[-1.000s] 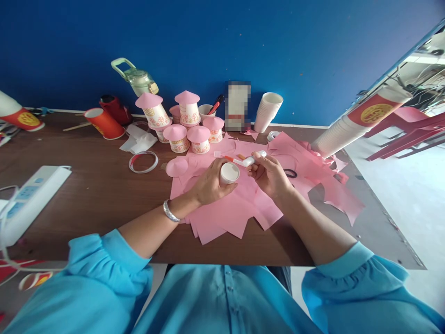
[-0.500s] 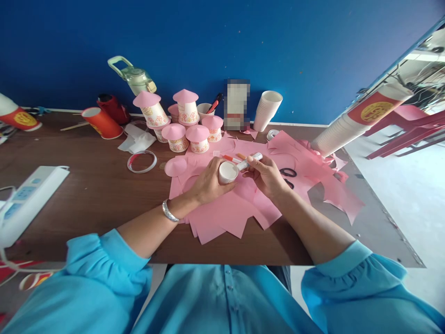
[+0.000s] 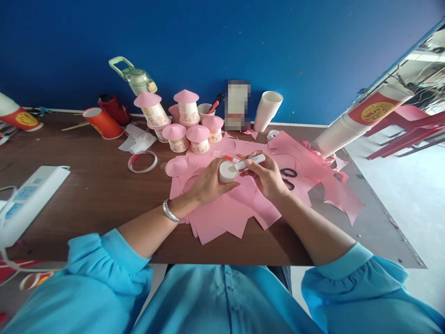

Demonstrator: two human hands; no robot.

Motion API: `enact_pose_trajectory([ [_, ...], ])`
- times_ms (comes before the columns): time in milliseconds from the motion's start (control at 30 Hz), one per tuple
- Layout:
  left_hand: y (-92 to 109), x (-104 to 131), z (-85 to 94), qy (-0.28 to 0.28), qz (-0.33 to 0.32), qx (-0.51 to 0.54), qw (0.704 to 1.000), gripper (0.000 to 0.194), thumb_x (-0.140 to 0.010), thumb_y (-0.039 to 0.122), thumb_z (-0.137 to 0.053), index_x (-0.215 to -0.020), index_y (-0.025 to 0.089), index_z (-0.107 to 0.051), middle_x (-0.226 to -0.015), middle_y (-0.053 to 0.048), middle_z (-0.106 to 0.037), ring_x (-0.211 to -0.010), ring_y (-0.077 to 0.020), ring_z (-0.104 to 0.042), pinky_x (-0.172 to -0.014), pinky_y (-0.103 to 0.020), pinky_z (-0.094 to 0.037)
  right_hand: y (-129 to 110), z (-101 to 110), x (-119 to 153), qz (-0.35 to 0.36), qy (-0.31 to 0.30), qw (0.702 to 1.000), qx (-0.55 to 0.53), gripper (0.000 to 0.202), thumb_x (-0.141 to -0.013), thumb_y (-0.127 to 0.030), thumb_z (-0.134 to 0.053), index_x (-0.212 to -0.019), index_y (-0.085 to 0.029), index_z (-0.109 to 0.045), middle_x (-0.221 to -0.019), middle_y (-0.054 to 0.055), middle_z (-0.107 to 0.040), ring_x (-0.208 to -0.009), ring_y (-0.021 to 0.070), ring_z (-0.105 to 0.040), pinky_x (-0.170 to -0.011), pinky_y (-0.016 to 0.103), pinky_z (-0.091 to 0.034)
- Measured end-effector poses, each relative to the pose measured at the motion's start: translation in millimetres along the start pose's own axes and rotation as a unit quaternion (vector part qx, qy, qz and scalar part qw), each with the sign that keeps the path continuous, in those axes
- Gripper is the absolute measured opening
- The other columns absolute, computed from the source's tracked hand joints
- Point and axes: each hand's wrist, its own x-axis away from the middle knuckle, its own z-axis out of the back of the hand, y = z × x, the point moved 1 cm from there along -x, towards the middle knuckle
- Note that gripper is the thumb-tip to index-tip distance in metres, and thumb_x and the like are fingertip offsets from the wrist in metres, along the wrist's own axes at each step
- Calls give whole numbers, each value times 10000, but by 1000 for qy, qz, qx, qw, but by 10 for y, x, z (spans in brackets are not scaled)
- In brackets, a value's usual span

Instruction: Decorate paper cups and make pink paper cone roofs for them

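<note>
My left hand (image 3: 209, 184) is wrapped around a small white paper cup (image 3: 228, 172) above the pink paper. The cup's round end faces up and toward me. My right hand (image 3: 266, 175) grips a white tube (image 3: 255, 160), which looks like a glue tube, between thumb and fingers. The tube's narrow end meets the right side of the cup's rim. Below both hands lie overlapping sheets of pink paper (image 3: 222, 218). Black-handled scissors (image 3: 288, 173) rest just right of my right hand, their blades hidden. A pink paper cone (image 3: 176, 166) lies left of my left hand.
Several decorated cups with pink cone roofs (image 3: 188, 107) stand behind my hands. A stack of white cups (image 3: 268, 110) is at the wall, and a longer stack (image 3: 361, 119) leans right. A tape roll (image 3: 142, 162), an orange cup (image 3: 103, 123) and a power strip (image 3: 33, 204) are left.
The tube in my right hand has shifted slightly right and tilted flatter, with its narrow end now at the cup's rim. The cup has tipped a little in my left hand.
</note>
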Motion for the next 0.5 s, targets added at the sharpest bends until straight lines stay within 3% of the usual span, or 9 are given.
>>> enact_pose_trajectory([
  [500,-54,2,-3,26,-12,-13,999,668,-768,500,-907,-1269,241,-550,-1186,-74,-667,-1040,-253,-700,-839,-384,-594,-17,16,3,44,2,997,61,499,-685,-497,-967,-878,-242,-583,-929,-7,-735,-773,152,-722,-644,292,-629],
])
